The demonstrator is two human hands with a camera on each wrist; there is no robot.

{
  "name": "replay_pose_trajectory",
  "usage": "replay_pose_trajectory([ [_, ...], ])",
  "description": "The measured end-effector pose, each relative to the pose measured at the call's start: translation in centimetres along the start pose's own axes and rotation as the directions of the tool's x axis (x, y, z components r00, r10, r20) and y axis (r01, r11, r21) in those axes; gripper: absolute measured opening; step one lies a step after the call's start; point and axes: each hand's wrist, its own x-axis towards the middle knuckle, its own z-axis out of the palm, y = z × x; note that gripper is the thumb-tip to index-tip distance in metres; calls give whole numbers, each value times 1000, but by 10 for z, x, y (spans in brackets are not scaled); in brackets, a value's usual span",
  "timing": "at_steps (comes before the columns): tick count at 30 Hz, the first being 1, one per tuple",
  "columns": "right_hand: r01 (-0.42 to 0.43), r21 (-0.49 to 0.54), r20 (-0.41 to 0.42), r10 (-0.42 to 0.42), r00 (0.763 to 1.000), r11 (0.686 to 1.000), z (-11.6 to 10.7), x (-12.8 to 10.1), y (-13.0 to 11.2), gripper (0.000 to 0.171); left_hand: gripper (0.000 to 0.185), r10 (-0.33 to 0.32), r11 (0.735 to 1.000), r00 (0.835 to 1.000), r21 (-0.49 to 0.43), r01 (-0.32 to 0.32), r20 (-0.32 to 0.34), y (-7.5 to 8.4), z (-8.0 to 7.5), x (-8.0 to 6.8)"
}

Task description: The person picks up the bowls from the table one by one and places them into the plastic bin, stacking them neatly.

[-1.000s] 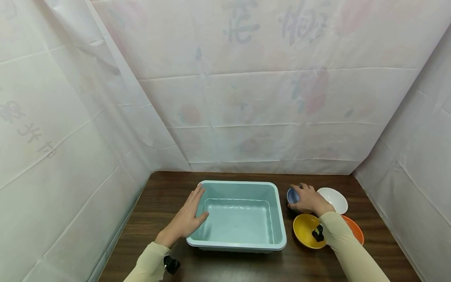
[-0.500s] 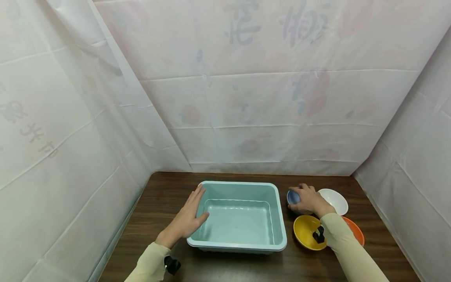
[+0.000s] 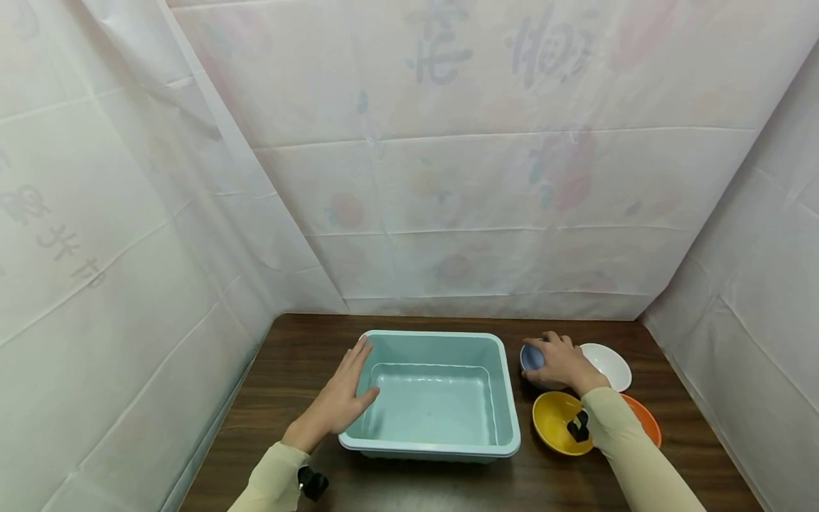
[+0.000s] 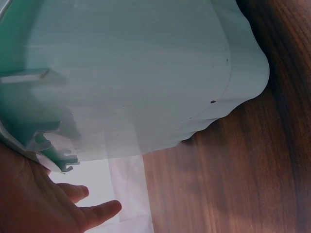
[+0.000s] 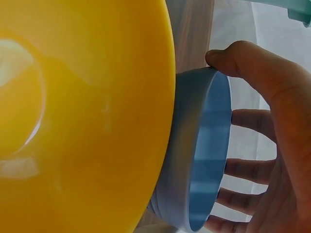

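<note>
A pale green plastic basin [image 3: 429, 448] stands on the dark wood table with nothing inside it. My left hand [image 3: 339, 398] rests at its left rim, fingers straight and thumb spread over the corner. The left wrist view shows the basin's outer wall [image 4: 141, 77] beside the palm. To the right of the basin, my right hand [image 3: 564, 364] holds a small blue bowl [image 5: 211, 150] from above, thumb on one side of the rim and fingers across on the other. Directly in front of that bowl sits a yellow bowl [image 3: 552, 419].
A white bowl [image 3: 613, 366] stands behind the right wrist, and an orange bowl [image 3: 645, 419] is partly covered by the right sleeve. White printed cloth [image 3: 448, 213] hangs along the back and both sides of the wooden table [image 3: 294, 355].
</note>
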Motion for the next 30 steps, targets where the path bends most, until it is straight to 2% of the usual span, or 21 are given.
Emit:
replay_pose_trajectory([
  [19, 12, -1, -76, -12, 997, 1000, -18, -5, -7, 76, 80, 9, 1000, 1000, 4, -9, -13, 0, 1, 1],
  [30, 31, -22, -125, -33, 992, 999, -30, -5, -9, 77, 81, -13, 999, 1000, 32, 13, -13, 2, 0, 0],
])
